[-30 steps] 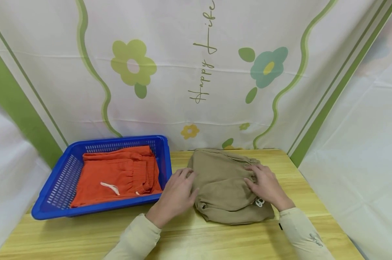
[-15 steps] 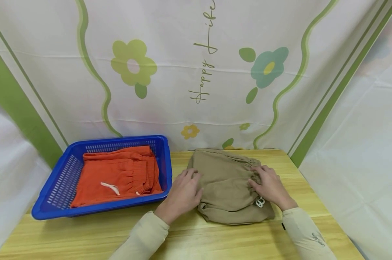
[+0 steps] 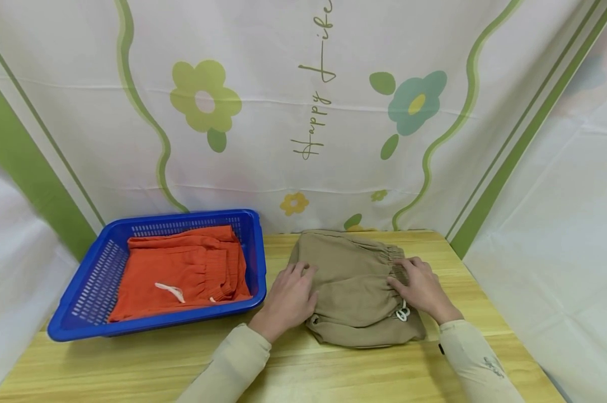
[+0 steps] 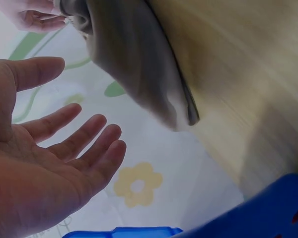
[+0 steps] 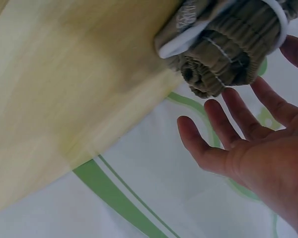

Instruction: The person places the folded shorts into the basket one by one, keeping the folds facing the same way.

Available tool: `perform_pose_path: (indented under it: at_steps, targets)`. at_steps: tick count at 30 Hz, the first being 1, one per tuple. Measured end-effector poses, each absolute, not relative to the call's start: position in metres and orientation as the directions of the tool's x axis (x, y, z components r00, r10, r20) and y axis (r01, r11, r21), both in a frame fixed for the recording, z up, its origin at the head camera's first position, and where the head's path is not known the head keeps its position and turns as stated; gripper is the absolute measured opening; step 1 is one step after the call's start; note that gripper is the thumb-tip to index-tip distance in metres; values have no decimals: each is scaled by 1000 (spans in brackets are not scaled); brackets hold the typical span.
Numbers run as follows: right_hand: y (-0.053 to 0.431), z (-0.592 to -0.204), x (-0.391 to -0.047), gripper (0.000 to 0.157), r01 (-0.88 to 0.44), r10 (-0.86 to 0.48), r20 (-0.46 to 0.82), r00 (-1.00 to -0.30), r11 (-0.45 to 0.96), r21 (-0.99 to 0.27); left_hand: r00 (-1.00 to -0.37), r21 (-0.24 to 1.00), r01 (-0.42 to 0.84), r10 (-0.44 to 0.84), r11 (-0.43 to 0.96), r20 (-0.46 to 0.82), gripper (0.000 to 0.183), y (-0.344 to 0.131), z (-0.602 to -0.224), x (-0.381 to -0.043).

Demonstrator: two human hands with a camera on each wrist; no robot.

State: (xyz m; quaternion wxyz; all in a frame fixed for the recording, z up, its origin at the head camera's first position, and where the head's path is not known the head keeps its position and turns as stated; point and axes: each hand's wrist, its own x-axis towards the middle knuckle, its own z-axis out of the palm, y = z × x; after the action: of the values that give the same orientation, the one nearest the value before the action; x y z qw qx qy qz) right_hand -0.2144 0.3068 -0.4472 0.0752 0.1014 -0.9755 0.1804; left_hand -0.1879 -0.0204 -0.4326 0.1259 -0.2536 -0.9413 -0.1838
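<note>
Folded khaki pants lie on the wooden table, with the gathered elastic waistband toward the right and a white drawstring showing near it. My left hand is over the pants' left edge in the head view; its fingers look spread and loosely bent in the left wrist view, gripping nothing. At the waistband, my right hand has relaxed fingers. Its fingertips are at the edge of the waistband in the right wrist view, without curling round it; whether they touch is hard to tell.
A blue plastic basket stands on the left of the table, holding a folded orange garment with a white drawstring. A white curtain printed with flowers hangs behind the table.
My left hand has shifted right, further over the pants' left edge. The right hand has drifted slightly right along the waistband. The pants look unmoved.
</note>
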Motion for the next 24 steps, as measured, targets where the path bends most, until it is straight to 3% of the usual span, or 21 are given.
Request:
perform_pose_path:
  at_steps: [9, 18, 24]
  targets:
    - [314, -458, -221, 53, -193, -148, 144, -978, 907, -374, -876, 357, 472, 386, 806, 288, 50, -17, -443, -195]
    - [315, -464, -225, 74, -151, -142, 52, -988, 904, -399, -923, 452, 385, 326, 805, 207, 56, -15, -451, -199]
    - [314, -465, -226, 79, -136, -142, 15, -990, 902, -409, -947, 518, 318, 294, 794, 130, 61, -15, -455, -200]
